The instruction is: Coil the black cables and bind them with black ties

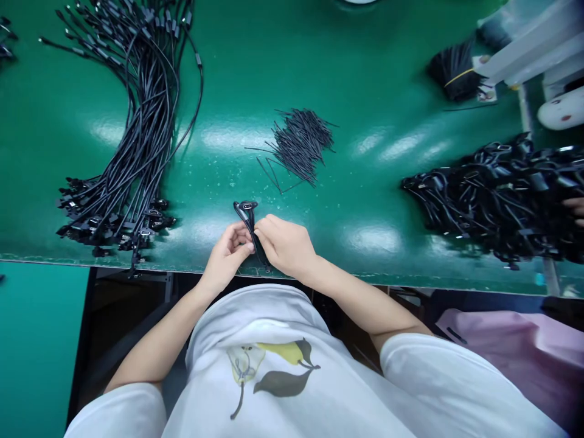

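Note:
A folded black cable [249,213] is held between both hands near the table's front edge, its connector end pointing away from the body. My left hand [227,248] grips it from the left with fingers curled. From the right, my right hand [285,244] closes round its middle, the fingertips partly hidden. Just beyond the hands lies a loose pile of short black ties [303,143], with a few bent ones at its near left. A long bundle of black cables [148,121] stretches over the table at the left.
Bundled black cables [497,198] are heaped on the green table [374,61] at the right, a person's fingers [575,210] at their far side. A banded bunch of black ties [458,73] lies at the back right, beside white objects.

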`<state>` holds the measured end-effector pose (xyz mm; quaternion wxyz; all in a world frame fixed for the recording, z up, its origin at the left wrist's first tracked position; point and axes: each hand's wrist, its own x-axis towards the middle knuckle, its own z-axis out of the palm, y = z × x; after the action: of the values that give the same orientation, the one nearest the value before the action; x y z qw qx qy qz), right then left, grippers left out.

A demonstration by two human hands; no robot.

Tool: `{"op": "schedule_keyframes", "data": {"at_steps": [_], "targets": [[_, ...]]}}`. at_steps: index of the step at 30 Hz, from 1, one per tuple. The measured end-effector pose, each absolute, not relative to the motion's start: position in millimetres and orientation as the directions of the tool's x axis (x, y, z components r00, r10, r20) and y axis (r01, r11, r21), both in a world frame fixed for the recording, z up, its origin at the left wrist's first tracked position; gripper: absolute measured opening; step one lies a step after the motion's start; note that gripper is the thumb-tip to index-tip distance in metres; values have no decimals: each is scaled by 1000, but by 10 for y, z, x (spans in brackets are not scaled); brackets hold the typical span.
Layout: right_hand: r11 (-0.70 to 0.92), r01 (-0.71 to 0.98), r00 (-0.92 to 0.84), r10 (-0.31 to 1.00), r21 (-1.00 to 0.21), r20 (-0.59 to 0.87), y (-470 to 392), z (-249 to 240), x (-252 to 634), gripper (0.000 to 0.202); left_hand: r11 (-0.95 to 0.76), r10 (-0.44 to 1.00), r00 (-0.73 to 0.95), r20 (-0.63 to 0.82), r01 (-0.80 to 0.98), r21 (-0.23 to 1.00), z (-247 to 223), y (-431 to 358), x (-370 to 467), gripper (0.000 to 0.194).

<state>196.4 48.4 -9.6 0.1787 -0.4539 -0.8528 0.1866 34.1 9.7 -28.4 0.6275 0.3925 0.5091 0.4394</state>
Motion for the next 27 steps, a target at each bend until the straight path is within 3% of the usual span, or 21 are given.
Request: {"op": "schedule_keyframes", "data": {"at_steps": [5, 8, 11, 14, 18, 22, 27], "targets": [[423, 756, -518, 853, -498, -62, 453, -73, 1947, 27, 185, 982, -10, -187, -103, 977, -322, 97, 419, 41], [469, 686, -602, 795, -556, -73, 427, -37, 1940, 26, 189, 982, -30, -188, 15, 982, -323, 106, 435, 37], [492, 702, -595, 802, -515, -46, 423, -66, 1949, 33, 217, 976, 24, -216, -53, 975, -312, 149, 382, 39], [547, 770, -551, 829, -328, 89, 450, -159, 2002, 34, 218, 973, 113, -201, -163, 962, -283, 225, 248, 47], [616, 770, -559, 778, -168, 286, 473, -249, 2092, 27, 119, 992, 33, -118, -40, 992, -237, 331, 78, 35], [592, 791, -521, 785, -158, 335, 461, -257, 2146, 25, 94, 995, 22, -94, -10, 995, -228, 385, 87, 23], [539, 820, -487, 834, -193, 257, 445, -333, 2202, 25, 124, 992, -1, -124, -22, 992, -262, 382, 272, 23]]}}
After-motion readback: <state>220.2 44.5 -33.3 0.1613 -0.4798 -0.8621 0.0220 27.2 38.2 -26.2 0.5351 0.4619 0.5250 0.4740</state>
